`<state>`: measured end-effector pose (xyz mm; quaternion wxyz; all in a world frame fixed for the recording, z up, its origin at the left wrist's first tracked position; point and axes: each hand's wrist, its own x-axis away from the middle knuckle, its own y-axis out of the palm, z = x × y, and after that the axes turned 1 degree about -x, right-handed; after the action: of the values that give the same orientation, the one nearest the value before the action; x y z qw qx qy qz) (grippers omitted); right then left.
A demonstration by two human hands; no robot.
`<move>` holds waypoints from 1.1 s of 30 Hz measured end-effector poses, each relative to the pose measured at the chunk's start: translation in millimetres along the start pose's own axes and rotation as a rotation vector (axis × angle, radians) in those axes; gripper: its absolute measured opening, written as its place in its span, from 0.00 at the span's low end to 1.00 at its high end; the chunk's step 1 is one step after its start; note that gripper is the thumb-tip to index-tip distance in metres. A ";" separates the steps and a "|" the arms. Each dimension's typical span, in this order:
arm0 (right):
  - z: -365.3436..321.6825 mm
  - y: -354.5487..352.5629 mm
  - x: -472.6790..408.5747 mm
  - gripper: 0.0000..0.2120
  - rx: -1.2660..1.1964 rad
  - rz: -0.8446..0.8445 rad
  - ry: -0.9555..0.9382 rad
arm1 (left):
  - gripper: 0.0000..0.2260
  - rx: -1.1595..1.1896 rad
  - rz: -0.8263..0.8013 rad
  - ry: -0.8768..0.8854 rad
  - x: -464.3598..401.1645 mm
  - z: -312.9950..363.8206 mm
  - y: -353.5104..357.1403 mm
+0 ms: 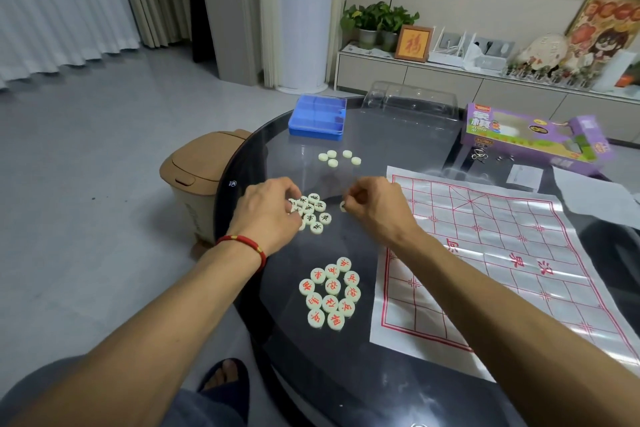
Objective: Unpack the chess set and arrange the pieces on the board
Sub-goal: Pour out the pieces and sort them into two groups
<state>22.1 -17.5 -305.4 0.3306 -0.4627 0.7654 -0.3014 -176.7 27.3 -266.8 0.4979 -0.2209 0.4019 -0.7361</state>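
Left hand (273, 208) fingers curl over the black-lettered cream round pieces (313, 213), sorting by colour; right hand (374, 203) pinches one cream piece (343, 206) for the paper board (485, 253)

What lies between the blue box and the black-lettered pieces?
In the head view, five blank-faced pieces lie on the table between the blue box and the black-lettered pieces.
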 end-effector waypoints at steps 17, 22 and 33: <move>23.8 5.7 -74.4 0.11 0.549 -0.053 -0.007 | 0.10 -0.031 0.068 0.033 -15.0 -3.9 -3.9; 25.6 3.0 -72.4 0.13 0.647 0.023 -0.172 | 0.10 -0.007 0.096 0.033 -16.8 -6.5 -7.7; 10.9 -14.6 -35.2 0.11 0.088 -0.121 -0.063 | 0.10 0.103 0.083 0.029 -13.8 4.0 -3.9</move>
<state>50.5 7.1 -292.8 0.3558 -0.5023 0.7114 -0.3392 -170.4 39.1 -260.2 0.5327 -0.1673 0.3795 -0.7377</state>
